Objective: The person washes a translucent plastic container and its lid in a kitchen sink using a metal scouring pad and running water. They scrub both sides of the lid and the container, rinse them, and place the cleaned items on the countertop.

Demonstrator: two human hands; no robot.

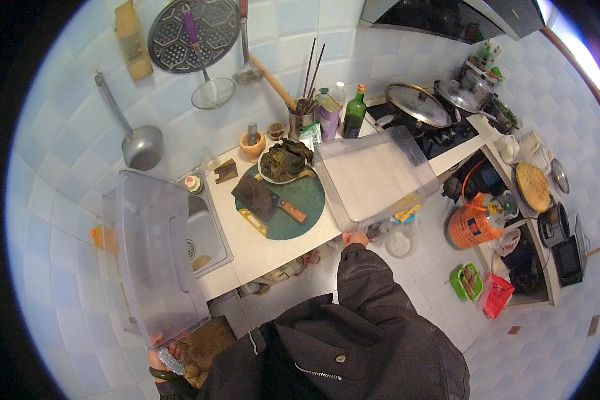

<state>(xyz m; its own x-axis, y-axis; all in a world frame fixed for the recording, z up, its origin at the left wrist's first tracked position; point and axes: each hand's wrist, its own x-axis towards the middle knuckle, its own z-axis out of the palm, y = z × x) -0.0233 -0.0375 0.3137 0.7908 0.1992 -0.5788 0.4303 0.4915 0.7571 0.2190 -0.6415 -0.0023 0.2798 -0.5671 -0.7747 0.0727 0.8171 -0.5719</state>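
At the lower left, my left hand (161,351) grips the near edge of a clear plastic bin (155,260), tilted over the sink. A silver scouring pad (172,361) is held against the same hand. My right hand (354,239) has hold of the near rim of a second clear plastic bin (380,175), which spans the counter's right part and overhangs its front edge. Between the bins lies a round green cutting board (300,200) bearing a cleaver (262,197) and a yellow-handled peeler (253,222). A white plate (280,180) of dark leaves overlaps its back edge.
The steel sink (205,235) is partly hidden by the left bin. Bottles, including a green one (354,112), and a utensil holder (300,122) stand at the back. Lidded pans (417,105) occupy the stove. An orange gas cylinder (472,225) stands at right beside shelves.
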